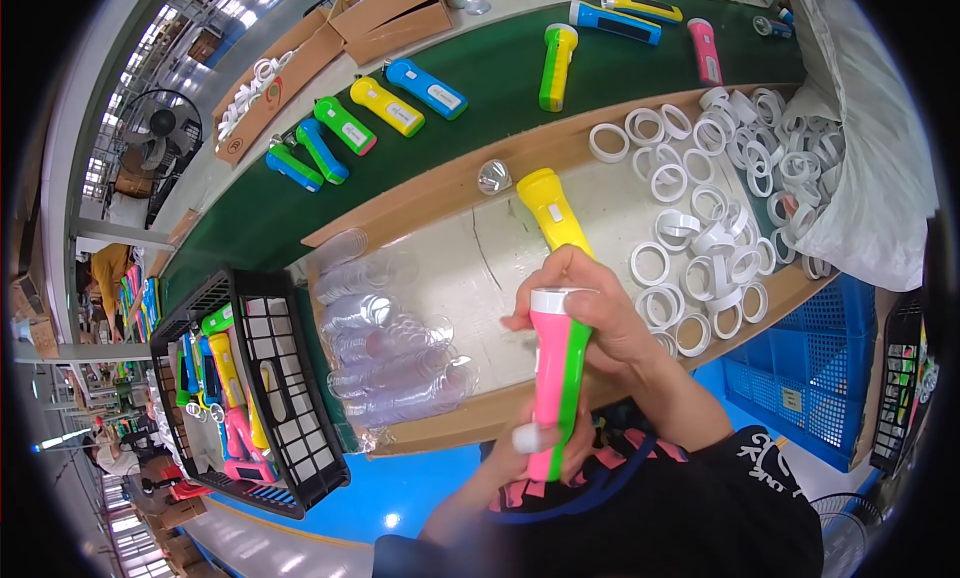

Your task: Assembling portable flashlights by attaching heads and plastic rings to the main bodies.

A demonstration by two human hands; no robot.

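A pink and green flashlight (556, 383) stands nearly upright in front of me, with a white ring (548, 300) around its head. Low on its body my left hand (512, 458) is wrapped around it; one finger has a white cover. My right hand (618, 318) grips the head end at the white ring. Just beyond that hand, a yellow flashlight (553, 210) lies on the tray, its near end hidden. Beside it sits a small shiny reflector cup (494, 177). Loose white rings (712, 233) are heaped to the right, and rows of clear round lenses (400, 353) lie to the left.
The cardboard-edged tray (400, 200) fronts a green belt (500, 73) bearing several coloured flashlights (345, 125). A black crate (300, 408) of flashlights stands left. Blue crates (800, 378) and a white sack (865, 158) are at right. Cardboard boxes (390, 20) stand beyond the belt.
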